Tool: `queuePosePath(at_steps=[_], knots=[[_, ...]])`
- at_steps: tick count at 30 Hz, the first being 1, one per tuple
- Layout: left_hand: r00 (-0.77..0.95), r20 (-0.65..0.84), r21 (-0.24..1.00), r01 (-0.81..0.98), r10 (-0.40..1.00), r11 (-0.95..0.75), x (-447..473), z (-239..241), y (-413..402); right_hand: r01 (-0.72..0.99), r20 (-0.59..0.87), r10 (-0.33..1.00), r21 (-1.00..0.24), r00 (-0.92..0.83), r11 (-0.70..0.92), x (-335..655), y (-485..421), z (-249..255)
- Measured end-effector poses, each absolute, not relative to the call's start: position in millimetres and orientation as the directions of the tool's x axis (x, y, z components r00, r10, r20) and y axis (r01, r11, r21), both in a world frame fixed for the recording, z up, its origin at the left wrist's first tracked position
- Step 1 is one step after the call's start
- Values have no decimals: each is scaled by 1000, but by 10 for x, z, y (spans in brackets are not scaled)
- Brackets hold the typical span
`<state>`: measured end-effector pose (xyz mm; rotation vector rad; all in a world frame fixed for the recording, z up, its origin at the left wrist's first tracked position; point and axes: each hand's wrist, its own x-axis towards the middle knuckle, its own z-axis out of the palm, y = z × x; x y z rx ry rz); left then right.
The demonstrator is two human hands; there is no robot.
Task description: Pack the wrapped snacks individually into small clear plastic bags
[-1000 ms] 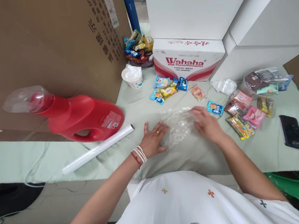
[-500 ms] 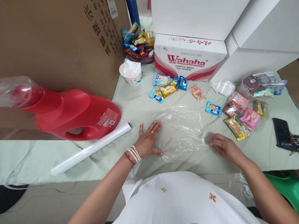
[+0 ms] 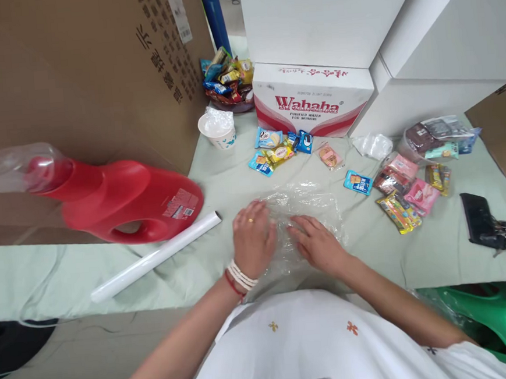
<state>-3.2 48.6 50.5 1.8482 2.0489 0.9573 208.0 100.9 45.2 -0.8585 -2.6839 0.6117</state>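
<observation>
spread on worktop (image 3: 198, 270), centre front: clear film sheet (image 3: 313, 202), wrinkled, not yet flat. pressed palm down on sheet's left edge: left hand (image 3: 253, 236), fingers extended, gripping nothing. flat on sheet middle: right hand (image 3: 317, 246), nothing grasped. lying apart at left: film roll (image 3: 153, 257). beyond sheet, none on it: snack packets (image 3: 276, 151). judged early stage.

I see a table (image 3: 437, 256) draped in pale green cloth, under even indoor light. A tall brown cardboard sheet (image 3: 73, 81) stands along its left rear, and large white boxes (image 3: 331, 14) rise behind. A green plastic stool (image 3: 500, 322) sits below the right edge, with pale floor (image 3: 95, 354) at left.
</observation>
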Motion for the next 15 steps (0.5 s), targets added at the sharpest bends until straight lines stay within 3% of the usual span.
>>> queuePosePath(at_steps=[4,8,12,15], knots=[[52,116,429,898,992,-97,157,206,387,559,97,635,-385,-767,734,2180,846,62],[130,-21,281,952,991,-119,-57,-41,369,703,107,753,-291,-650,649,2856,902,-78],[167,-27,222,962,986,-157,-160,-72,384,828,146,866,-254,-477,499,3304,1230,115],[159,-7,216,964,987,-154,-140,-62,380,800,171,847,-280,-503,531,3007,1673,429]])
